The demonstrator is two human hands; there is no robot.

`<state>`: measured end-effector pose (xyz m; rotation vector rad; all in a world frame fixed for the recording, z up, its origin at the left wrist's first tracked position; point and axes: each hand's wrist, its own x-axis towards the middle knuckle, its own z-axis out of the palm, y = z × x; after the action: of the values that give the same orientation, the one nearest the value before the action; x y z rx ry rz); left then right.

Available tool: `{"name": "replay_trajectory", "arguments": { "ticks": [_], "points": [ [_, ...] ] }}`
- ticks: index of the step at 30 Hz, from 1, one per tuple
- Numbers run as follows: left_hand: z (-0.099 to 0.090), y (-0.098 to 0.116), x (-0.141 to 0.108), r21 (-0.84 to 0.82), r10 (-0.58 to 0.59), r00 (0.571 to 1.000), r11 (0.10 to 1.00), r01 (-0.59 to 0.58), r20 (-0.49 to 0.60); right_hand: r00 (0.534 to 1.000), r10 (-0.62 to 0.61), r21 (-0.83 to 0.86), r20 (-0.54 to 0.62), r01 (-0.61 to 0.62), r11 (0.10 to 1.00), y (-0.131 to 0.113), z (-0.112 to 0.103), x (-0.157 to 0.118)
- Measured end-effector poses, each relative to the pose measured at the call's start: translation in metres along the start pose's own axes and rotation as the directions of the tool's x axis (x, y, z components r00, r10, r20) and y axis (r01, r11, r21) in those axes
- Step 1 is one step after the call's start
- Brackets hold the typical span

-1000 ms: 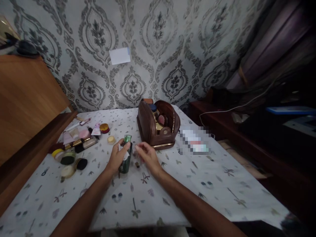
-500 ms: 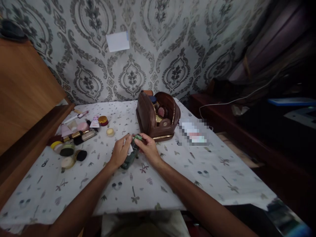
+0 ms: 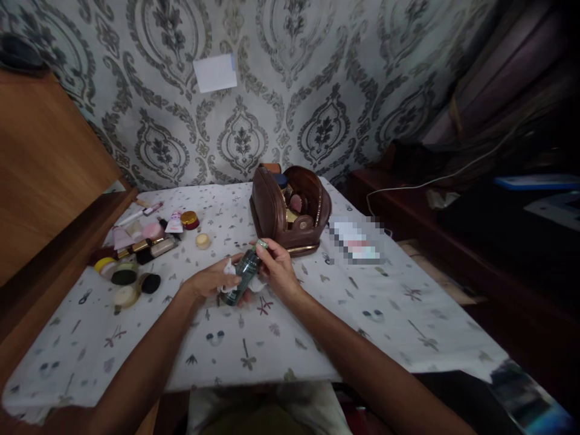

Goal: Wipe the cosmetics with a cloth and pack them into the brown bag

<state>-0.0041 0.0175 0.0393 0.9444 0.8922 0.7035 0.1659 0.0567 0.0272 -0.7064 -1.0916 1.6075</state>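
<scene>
A dark green bottle (image 3: 243, 277) with a lighter green cap lies tilted between my hands, low over the tablecloth. My left hand (image 3: 216, 278) is closed around its lower part, with a white tissue (image 3: 229, 270) pressed between palm and bottle. The fingers of my right hand (image 3: 277, 264) pinch the cap end. Just beyond my hands stands a brown toiletry bag (image 3: 270, 211), unzipped, with a blue-lidded item and several other cosmetics inside it.
To the left lie several jars, tubes and makeup items, among them a red jar with a gold lid (image 3: 189, 220) and a black-lidded jar (image 3: 148, 283). A small cream-coloured jar (image 3: 202, 241) stands apart. A blurred-out flat object (image 3: 356, 240) lies right of the bag.
My left hand has slid down from the cap end to the bottle's lower body, taking the tissue along. More of the bottle shows now. My right hand stays at the cap.
</scene>
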Motion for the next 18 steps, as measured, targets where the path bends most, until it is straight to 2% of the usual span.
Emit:
{"name": "replay_trajectory", "arguments": {
  "ticks": [3,8,14,18],
  "points": [
    [-0.001,0.002,0.001,0.0,0.042,0.999,0.999,-0.042,-0.02,1.0,-0.021,0.026,-0.011,0.021,0.999,-0.002,-0.001,0.002],
    [0.005,-0.001,0.01,0.044,0.133,0.97,0.991,-0.126,-0.205,0.999,-0.007,0.017,-0.041,0.008,1.0,-0.004,-0.005,0.006],
    [0.011,-0.002,0.018,0.2,0.191,0.914,0.972,-0.125,-0.358,0.997,-0.008,-0.107,-0.076,-0.001,0.994,-0.003,-0.008,0.007],
    [0.011,-0.001,0.02,0.21,0.19,0.905,0.971,-0.116,-0.381,0.997,-0.018,-0.139,-0.074,0.007,0.99,-0.005,-0.007,0.007]
  ]
}}
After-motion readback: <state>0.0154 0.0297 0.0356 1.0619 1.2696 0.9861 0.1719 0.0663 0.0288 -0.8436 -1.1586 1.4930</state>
